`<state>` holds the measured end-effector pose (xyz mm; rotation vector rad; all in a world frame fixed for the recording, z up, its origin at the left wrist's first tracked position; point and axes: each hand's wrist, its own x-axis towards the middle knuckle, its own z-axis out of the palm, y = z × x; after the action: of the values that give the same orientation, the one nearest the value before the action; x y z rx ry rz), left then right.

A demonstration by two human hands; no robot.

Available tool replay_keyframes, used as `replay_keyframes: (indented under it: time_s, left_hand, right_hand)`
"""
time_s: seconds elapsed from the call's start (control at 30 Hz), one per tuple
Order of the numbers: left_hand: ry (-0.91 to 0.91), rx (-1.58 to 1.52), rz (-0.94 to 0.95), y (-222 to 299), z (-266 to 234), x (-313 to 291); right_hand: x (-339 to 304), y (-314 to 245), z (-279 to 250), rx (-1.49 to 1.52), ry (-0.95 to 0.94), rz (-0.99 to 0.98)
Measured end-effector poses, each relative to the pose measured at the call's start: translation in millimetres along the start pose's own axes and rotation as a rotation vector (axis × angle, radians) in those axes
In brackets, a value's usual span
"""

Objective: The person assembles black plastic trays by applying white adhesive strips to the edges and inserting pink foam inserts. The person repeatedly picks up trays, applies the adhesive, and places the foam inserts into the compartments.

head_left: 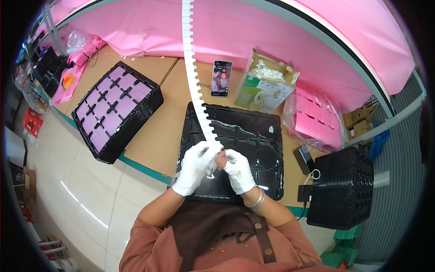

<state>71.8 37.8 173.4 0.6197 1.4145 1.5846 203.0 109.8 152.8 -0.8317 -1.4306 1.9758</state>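
A long white strip with notches along one edge point(192, 77) hangs from above the top of the view. Its lower end runs into my left hand point(195, 167), gloved in white and closed round it. Right beside it, my gloved right hand point(237, 171) has bare thumb and finger tips pinched together close to the left fingers. What lies between those tips is too small to make out. Under both hands sits a black plastic tray with shallow compartments point(247, 131). A small white piece point(271, 129) lies near its far right corner.
At the left stands a stack of black trays with lilac sheets point(113, 97). A phone point(221, 79) leans at the back beside a carton of white scraps point(265, 88). Bagged pink pieces point(315, 118), a dark box point(303, 158) and more black trays point(342, 188) line the right side.
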Motion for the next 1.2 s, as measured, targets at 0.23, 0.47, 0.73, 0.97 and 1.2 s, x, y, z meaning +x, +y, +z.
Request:
replay_keyframes:
  time_s: [0.23, 0.47, 0.73, 0.97, 1.2]
  left_hand:
    - [0.039, -0.038, -0.063, -1.7, -7.8, 4.6]
    - [0.164, 0.164, 0.058, -21.8, -46.3, 21.7]
    - [0.159, -0.087, -0.041, -59.9, -77.3, 33.0]
    - [0.193, -0.046, -0.025, -51.2, -65.9, 24.8]
    - [0.205, -0.008, -0.01, -50.4, -63.8, 22.5]
  right_hand:
    - [-16.5, -2.4, 5.5, -0.424, 0.113, -0.493]
    - [-30.6, -59.4, -95.2, -0.714, 0.112, -0.393]
    - [-67.7, -46.3, -178.9, -1.381, -0.11, -0.072]
    - [-75.2, -14.9, -163.8, -1.4, 0.043, -0.107]
    - [-76.1, -5.2, -168.0, -1.357, 0.152, -0.216]
